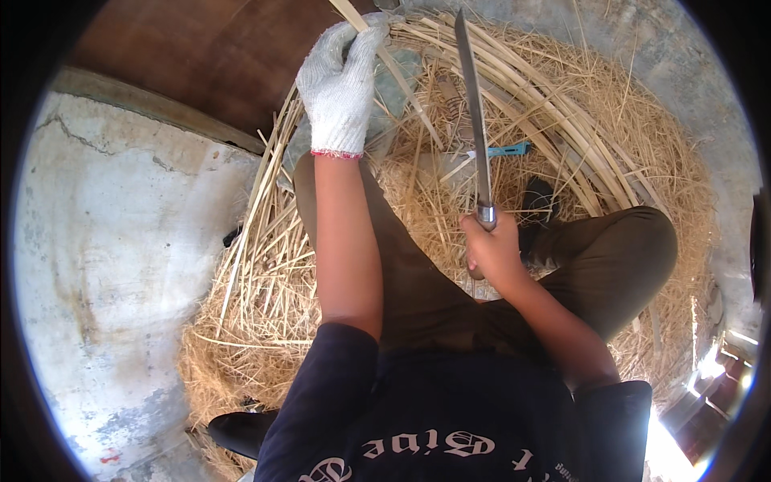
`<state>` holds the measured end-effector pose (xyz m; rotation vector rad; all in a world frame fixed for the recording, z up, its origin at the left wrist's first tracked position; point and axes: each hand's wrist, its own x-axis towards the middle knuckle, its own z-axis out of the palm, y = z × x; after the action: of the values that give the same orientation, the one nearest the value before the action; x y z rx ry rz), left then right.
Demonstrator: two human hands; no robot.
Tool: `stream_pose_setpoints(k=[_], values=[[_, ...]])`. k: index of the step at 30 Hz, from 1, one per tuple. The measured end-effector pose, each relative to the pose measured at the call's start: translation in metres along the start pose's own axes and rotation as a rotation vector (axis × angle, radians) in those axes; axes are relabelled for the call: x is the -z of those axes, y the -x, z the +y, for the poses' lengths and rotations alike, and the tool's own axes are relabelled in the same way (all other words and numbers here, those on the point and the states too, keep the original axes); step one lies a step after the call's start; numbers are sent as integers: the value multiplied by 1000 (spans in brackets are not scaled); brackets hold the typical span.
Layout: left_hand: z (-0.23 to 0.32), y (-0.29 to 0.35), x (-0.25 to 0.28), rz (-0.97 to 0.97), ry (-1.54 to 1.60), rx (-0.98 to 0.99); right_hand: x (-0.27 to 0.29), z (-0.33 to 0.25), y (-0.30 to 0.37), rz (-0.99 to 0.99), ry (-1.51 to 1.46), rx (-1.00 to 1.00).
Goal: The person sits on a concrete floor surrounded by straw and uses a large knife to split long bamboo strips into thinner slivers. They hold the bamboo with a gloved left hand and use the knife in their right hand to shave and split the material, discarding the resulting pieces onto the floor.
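My left hand (341, 80), in a white knitted glove with a red hem, is raised at the top of the view. Its fingers close round a pale split bamboo strip (408, 92), which slants down to the right and pokes out above the hand. In front of my body, my bare right hand (494, 245) grips the handle of a long machete (474, 104). The dark blade points up and away from me, to the right of the strip and apart from it. Its metal collar shows just above my fist.
Long bamboo strips (554, 104) lie in a curved bundle at the far right. Shavings (265, 305) cover the floor around my folded legs (610, 249). A blue-handled cutter (510, 149) rests behind the blade. A cracked pale wall (120, 241) stands at the left.
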<state>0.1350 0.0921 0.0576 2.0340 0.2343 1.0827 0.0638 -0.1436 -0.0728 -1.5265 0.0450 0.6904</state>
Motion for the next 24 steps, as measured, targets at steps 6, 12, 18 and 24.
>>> stream_pose_setpoints(k=[6, 12, 18, 24], values=[[-18, -3, 0, 37, -37, -32, 1, -4, -2, 6, 206, -77], [-4, 0, -1, 31, -14, -8, 0, 7, -5, 96, 88, 125], [-18, -4, 1, 42, -48, -5, 2, 6, -8, -15, 259, -76], [-11, -1, 1, 37, -10, 25, -3, 11, -8, 109, 132, 163]])
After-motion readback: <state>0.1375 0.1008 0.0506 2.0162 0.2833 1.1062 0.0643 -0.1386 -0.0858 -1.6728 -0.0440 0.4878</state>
